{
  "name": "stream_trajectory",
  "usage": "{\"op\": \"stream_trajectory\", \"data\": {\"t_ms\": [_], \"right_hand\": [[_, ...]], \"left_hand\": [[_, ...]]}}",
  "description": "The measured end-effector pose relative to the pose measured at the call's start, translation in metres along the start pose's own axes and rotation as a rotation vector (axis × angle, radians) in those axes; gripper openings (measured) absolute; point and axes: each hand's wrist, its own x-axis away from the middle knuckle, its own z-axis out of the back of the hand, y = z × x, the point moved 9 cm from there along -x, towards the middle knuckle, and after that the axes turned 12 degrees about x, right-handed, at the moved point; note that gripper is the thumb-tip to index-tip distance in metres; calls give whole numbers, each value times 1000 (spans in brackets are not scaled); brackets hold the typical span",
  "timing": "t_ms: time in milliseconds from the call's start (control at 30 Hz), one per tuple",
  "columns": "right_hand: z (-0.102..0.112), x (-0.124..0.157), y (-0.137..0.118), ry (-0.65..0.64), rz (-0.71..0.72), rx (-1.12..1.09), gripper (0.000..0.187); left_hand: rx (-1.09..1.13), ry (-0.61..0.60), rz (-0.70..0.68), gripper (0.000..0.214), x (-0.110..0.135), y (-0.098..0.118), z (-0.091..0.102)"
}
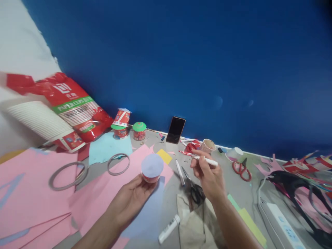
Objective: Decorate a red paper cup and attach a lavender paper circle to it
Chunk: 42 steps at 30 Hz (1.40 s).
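Observation:
My left hand (135, 195) is closed around a short red paper cup piece (150, 178) with a round lavender paper disc (152, 166) covering its top. It is held over pink and lavender paper sheets. In my right hand (207, 173), the fingers pinch a white marker (210, 161), which points left, apart from the cup. Below that hand lie black-handled scissors (195, 192) and a white pen (180, 172). A white glue tube (169, 229) lies near the front edge beside a beige cloth (194, 223).
Stacked paper cups (41, 119) and their red bag (75, 103) stand at left. Decorated cup pieces (139, 131) and a phone (175, 129) stand by the blue wall. Grey rings (118, 173) lie on paper. Red scissors (241, 170) and a power strip (282, 223) are at right.

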Motion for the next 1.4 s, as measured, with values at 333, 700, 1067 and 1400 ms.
{"op": "stream_trajectory", "data": {"t_ms": [333,700,1067,1400], "right_hand": [[-8,23,12,91,102,271,32],[-21,26,38,89,105,351,28],[-22,28,38,32,108,313,28],[-12,35,50,84,42,264,44]], "left_hand": [[-381,-82,-111,11,-8,11,3],[-780,-46,-213,29,-5,37,9],[-1093,44,-719,18,50,101,-14],[-1074,-346,-761,55,53,57,-43]]}}
